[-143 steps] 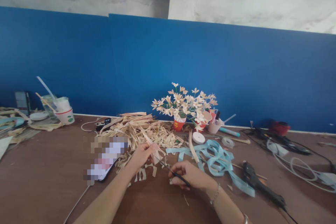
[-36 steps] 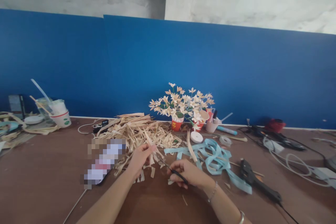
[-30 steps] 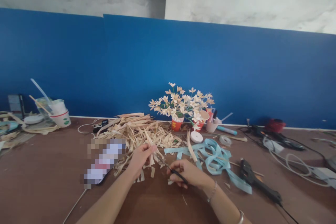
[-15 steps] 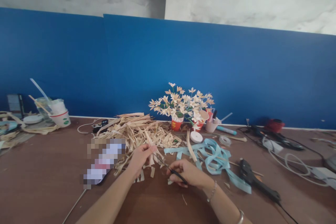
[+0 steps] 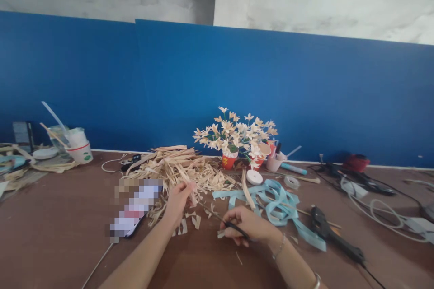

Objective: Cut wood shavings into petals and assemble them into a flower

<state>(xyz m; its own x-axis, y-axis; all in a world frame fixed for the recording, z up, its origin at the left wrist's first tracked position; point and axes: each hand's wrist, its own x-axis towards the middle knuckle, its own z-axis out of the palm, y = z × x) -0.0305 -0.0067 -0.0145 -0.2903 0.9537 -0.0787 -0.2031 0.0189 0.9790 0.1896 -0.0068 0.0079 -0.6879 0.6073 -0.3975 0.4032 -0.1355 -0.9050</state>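
My left hand (image 5: 179, 201) pinches a pale strip of dried husk (image 5: 193, 198) at the near edge of a heap of similar strips (image 5: 183, 169). My right hand (image 5: 239, 225) is closed around the dark handles of a pair of scissors (image 5: 233, 228), whose blades point up and left toward the left hand. The blade tips are a little apart from the held strip. Small cut pieces (image 5: 195, 221) lie on the table below the left hand. Whether the blades are parted is hard to make out.
A phone (image 5: 137, 210) lies left of the left hand. Potted husk flowers (image 5: 233, 137) stand behind the heap. Blue ribbon (image 5: 278, 207) and a black glue gun (image 5: 335, 235) are on the right, with white cables (image 5: 379, 212) beyond. A paper cup (image 5: 79, 151) stands far left.
My right hand with the scissors has drawn slightly right and down, away from the left hand. Less of the husk strip shows below the left hand, and more small pieces lie there.
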